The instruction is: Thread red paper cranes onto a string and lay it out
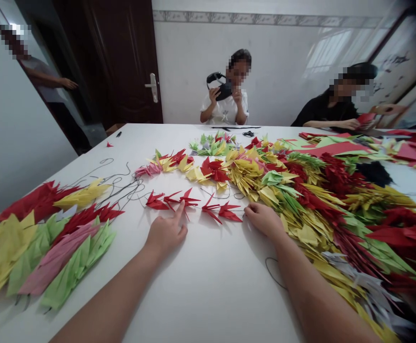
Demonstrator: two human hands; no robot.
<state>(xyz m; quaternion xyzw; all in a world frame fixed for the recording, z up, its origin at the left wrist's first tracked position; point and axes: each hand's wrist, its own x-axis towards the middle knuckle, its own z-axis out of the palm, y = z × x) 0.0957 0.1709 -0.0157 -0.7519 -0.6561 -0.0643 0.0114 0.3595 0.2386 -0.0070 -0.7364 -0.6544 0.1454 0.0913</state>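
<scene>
A: What carries everything before you?

B: A white table [208, 286]. Its far edge runs below the tiled wall, and its near edge lies under your forearms.

A: What is the largest mass on it?

B: The heap of folded paper cranes [318, 200], yellow, green and red, which fills the right half from the far edge to the near right corner. A smaller stack of strung cranes [44, 238] lies along the left edge, red and yellow above, green and pink below.

A: Who sits at the far edge?

B: One person in a white top [225, 107] holds a dark object up in both hands; a person in a black top [324, 112] sits toward the far right corner, next to red paper sheets [336, 147].

A: Where is the row you are handling?

B: The row of red cranes [193, 202] lies mid-table, between your two hands, on a dark thread [122, 186] that loops away toward the left edge.

A: How do your hands stand?

B: Your left hand [167, 233] is loosely curled, index finger extended and its tip touching a red crane; it grips nothing. Your right hand [263, 219] rests palm down at the row's right end, just beside the heap, fingers bent together. Whether they pinch the thread cannot be told.
</scene>
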